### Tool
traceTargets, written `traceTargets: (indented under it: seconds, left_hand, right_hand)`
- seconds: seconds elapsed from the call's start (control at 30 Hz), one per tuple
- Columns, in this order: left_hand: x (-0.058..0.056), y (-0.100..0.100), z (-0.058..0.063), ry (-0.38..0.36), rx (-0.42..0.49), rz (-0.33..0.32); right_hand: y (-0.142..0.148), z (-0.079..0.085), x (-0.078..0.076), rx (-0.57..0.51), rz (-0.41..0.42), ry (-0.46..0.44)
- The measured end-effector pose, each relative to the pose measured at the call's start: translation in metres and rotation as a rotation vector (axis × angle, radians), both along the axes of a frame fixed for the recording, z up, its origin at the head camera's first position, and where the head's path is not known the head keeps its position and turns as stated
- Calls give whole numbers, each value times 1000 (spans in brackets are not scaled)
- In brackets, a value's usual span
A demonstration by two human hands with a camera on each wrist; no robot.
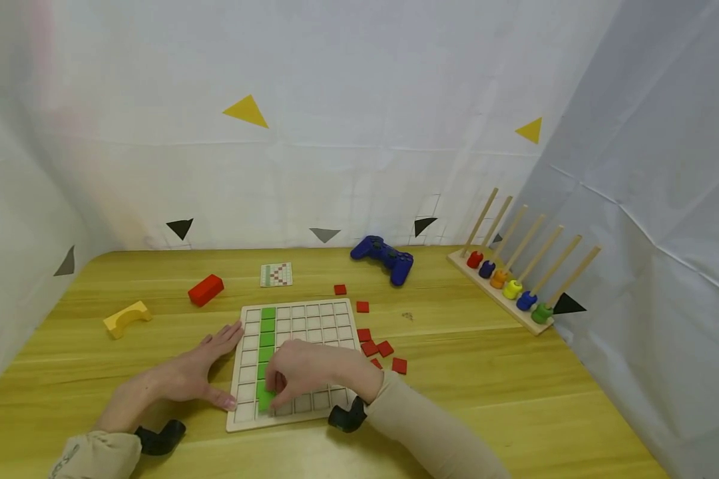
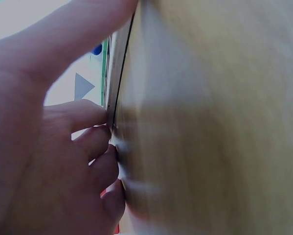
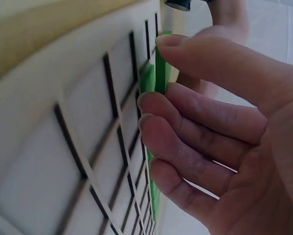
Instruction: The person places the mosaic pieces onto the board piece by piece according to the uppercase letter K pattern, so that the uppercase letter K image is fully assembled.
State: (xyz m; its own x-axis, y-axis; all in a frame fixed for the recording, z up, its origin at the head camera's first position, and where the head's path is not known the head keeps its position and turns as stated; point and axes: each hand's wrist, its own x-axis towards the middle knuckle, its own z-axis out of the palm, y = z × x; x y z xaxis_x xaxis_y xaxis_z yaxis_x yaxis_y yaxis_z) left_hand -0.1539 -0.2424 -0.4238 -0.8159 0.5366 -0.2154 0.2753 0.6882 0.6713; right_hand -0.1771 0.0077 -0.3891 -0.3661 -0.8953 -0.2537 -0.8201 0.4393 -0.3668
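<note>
A pale wooden grid board (image 1: 314,324) lies in the middle of the table, with a column of green square tiles (image 1: 267,325) near its left side. My right hand (image 1: 311,366) is over the lower part of this column. In the right wrist view, its thumb and index finger pinch a green tile (image 3: 160,68), held on edge close over the grid. The other fingers bend near the board's surface. My left hand (image 1: 194,369) rests at the board's left edge, fingers spread and thumb near the lower corner; the left wrist view shows the fingertips along that edge.
Several red tiles (image 1: 363,334) lie right of the board. Behind it are a small pattern card (image 1: 276,275) and a blue game controller (image 1: 386,257). A red block (image 1: 206,290) and a yellow arch block (image 1: 127,318) lie left. A peg stand (image 1: 503,301) with coloured beads stands right.
</note>
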Motion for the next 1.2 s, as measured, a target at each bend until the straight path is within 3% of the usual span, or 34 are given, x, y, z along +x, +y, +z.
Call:
traceTargets:
  seconds: [0.23,0.5,0.87,1.2]
  left_hand:
    - [-1,0,-2,2,1,-4]
    - [-1,0,-2,-13,6,2]
    - [-1,0,-1,1,12,-2]
    - [-2,0,-1,-19,9,-1]
  right_hand:
    - [-6,-5,7,12,25,38]
    - [-5,-7,7,17,-44,47]
    - [-7,-7,6,-12,17,90]
    - [-5,-8,4,-28,41,55]
